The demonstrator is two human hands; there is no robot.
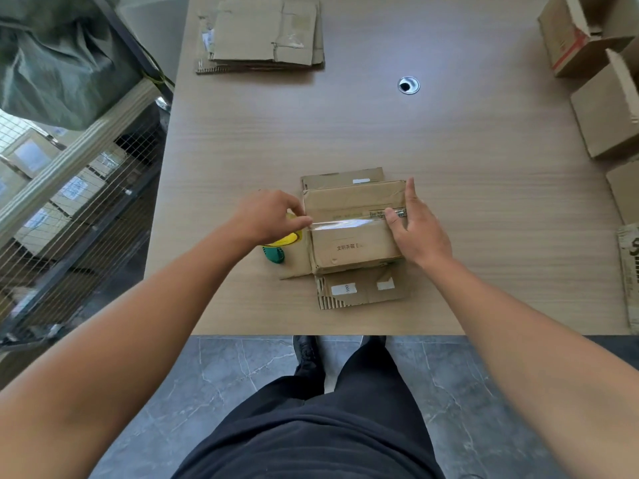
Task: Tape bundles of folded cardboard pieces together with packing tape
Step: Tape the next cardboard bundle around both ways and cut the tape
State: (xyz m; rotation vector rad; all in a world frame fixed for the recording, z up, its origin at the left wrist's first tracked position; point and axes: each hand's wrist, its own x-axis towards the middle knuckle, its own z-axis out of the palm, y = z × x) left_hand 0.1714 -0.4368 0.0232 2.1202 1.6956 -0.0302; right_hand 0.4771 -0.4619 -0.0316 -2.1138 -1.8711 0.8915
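One flat cardboard stack lies far back on the table. The left hand curls over one yellow-green tape roll, hiding most of it, and pinches the clear tape at the left edge of the single bundle, which sits near the table's front edge. The right hand lies spread on the bundle's right side, its thumb pressing the tape. Three boxes are cut off at the right.

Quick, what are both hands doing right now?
Left hand: closed, gripping the tape dispenser.
Right hand: open, thumb pressing the tape onto the cardboard bundle.
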